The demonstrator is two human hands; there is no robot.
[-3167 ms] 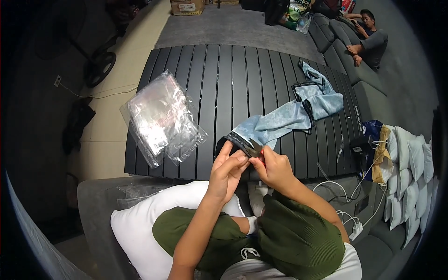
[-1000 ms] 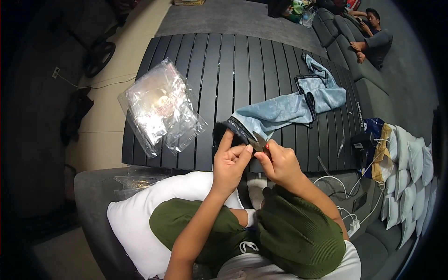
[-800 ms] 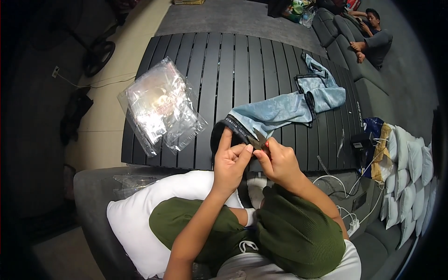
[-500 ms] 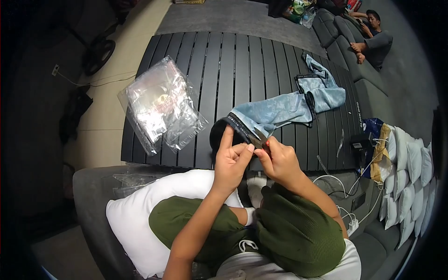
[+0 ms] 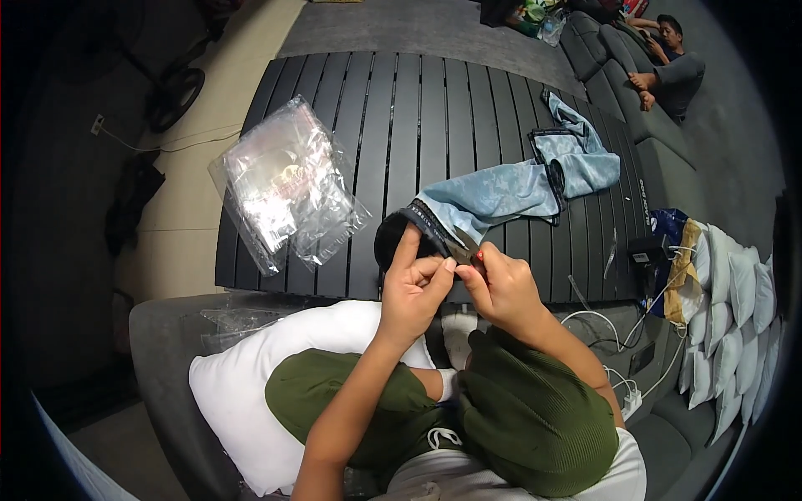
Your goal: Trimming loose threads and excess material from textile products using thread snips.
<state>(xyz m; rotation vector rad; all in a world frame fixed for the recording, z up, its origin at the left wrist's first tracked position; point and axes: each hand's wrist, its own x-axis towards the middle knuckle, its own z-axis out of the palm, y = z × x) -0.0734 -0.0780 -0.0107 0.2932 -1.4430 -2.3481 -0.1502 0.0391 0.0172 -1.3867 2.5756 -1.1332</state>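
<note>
A light blue garment [image 5: 518, 185] with a dark waistband lies across the black slatted table [image 5: 401, 108], its near end pulled to the front edge. My left hand [image 5: 411, 288] pinches the dark waistband end [image 5: 422, 224], forefinger raised along it. My right hand [image 5: 499, 288] grips the same end from the right, and a small brown piece [image 5: 466, 248] shows between its fingertips. Both hands touch each other over the table's front edge.
A heap of clear plastic bags [image 5: 282, 185] lies on the table's left part. A white pillow [image 5: 276, 380] rests on my lap. Cables and a dark device [image 5: 647, 250] sit to the right beside stacked white pillows [image 5: 735, 301]. A person [image 5: 672, 63] sits on the grey sofa far right.
The hands stay on the garment's waistband end and have drawn it slightly nearer. My left forefinger has lifted along the band. The view has shifted a little.
</note>
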